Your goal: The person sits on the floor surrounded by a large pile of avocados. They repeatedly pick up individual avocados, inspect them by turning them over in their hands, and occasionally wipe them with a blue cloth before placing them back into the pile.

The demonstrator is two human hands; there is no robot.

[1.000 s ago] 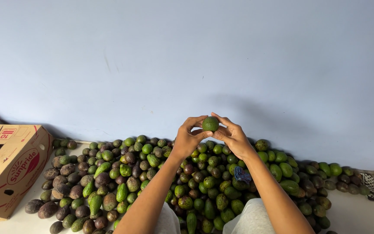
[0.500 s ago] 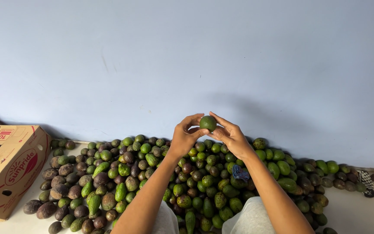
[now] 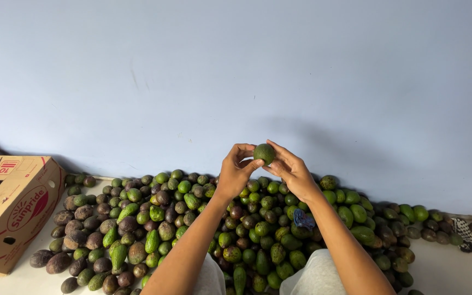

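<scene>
1. While both arms reach up from the bottom edge, the left hand (image 3: 236,170) and the right hand (image 3: 292,170) meet at the centre, raised above the pile.
2. Both hands hold one round green avocado (image 3: 264,153) between them: the left fingers (image 3: 245,149) curl onto it from 9 o'clock, with the thumb tip touching its underside, and the right fingers (image 3: 277,151) press it from 3 o'clock.
3. The held fruit sits at 12 o'clock of both palms, seen against the pale blue wall (image 3: 236,76).
4. Under the forearms, at 6 o'clock, a heap of avocados (image 3: 192,229) spreads across the white floor (image 3: 449,270), green ones mixed with dark purple-brown ones.
5. A small blue scrap (image 3: 304,219) lies on the heap just beside the right forearm.
6. Well apart at 8 o'clock stands a brown cardboard box (image 3: 12,213) with red print, touching the heap's left end.
</scene>
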